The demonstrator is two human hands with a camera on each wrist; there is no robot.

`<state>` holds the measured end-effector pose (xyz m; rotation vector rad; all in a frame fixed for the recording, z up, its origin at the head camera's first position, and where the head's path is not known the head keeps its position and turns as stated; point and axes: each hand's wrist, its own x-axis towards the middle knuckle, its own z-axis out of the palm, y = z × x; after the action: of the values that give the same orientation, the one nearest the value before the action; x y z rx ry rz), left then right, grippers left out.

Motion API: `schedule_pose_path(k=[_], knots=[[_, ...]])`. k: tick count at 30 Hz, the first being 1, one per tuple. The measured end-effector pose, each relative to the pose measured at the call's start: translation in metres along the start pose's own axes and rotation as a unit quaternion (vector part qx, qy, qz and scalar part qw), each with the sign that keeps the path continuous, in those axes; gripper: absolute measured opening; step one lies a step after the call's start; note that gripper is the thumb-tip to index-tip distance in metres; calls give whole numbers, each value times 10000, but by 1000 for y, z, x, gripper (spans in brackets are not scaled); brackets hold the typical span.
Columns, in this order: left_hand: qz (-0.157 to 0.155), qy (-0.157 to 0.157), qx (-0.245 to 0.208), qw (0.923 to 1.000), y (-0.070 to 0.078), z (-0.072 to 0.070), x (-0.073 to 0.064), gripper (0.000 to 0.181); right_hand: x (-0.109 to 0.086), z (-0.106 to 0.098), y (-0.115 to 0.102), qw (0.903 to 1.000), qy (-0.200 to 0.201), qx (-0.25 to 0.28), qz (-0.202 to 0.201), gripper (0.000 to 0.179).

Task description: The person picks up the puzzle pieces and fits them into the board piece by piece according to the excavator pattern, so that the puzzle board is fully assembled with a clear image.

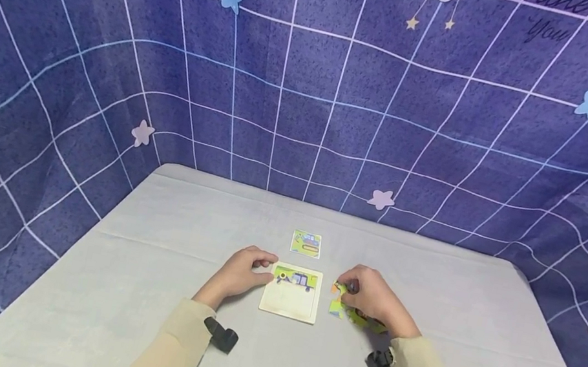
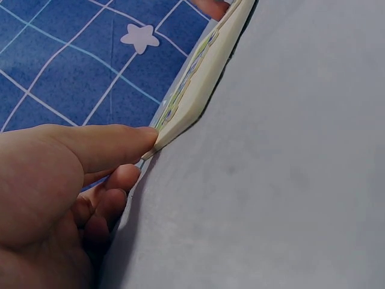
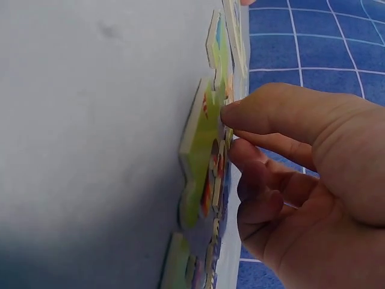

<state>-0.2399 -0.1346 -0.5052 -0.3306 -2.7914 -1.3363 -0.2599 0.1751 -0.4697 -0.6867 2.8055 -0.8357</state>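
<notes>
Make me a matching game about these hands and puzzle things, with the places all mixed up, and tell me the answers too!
Things:
1. Left hand
2. Right hand
3. Small picture card
4. Puzzle board

Where or how:
A. Lying on the table, past the far edge of the board, with no hand touching it
B. At the loose puzzle pieces
C. Filled with picture along the top, bare lower down
D. Touching the left side of the board

Right pairs: 1-D, 2-B, 3-A, 4-C
</notes>
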Motion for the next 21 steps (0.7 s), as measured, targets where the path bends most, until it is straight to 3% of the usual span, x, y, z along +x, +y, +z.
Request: schedule_pose_path(k=[11, 21], knots=[[15, -9, 6, 10000, 0, 0, 0, 39, -4, -2, -4, 9993, 255, 192, -174, 34], [55, -5, 11, 10000, 0, 0, 0, 38, -8, 0, -14, 9942, 592, 432, -782, 37]])
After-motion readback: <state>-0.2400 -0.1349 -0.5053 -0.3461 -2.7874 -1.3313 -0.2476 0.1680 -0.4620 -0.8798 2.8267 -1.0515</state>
